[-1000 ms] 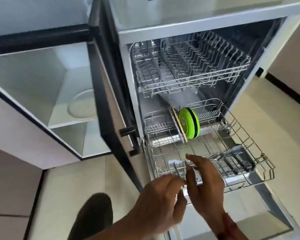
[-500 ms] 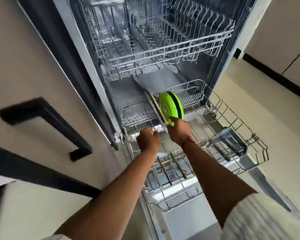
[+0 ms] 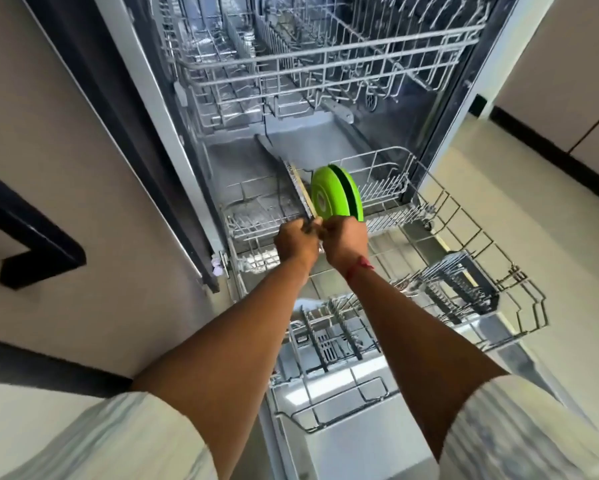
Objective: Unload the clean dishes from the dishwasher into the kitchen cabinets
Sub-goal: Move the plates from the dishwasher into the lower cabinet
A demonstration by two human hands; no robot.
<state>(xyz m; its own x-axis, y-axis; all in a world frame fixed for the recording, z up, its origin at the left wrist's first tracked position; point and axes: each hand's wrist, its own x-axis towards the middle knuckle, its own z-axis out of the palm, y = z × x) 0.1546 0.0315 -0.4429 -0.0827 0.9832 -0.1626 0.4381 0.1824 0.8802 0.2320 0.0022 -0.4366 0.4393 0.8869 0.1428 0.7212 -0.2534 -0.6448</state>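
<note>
Green plates [image 3: 336, 194], two of them, are stood on edge, close together, toward the back of the pulled-out lower rack [image 3: 388, 216] of the dishwasher [image 3: 152, 81]. Just beside them, at nine o'clock, a thin flat board [image 3: 299, 187] is stood upright in the same rack. Its near end, at six o'clock, is pinched by the curled fingers of the left hand [image 3: 296, 239]. The right hand [image 3: 346, 242] is held against the left, directly under the plates; its fingers are curled, but whether board or plate is gripped cannot be told. A red thread [image 3: 360, 265] is worn at the right wrist. A dark cutlery basket [image 3: 464, 289] is set at four o'clock of the hands, well apart. The upper rack [image 3: 325, 64] is seen at twelve o'clock, above the plates. A black handle [image 3: 41, 251] is fixed at nine o'clock, on the pale door beside the machine.
</note>
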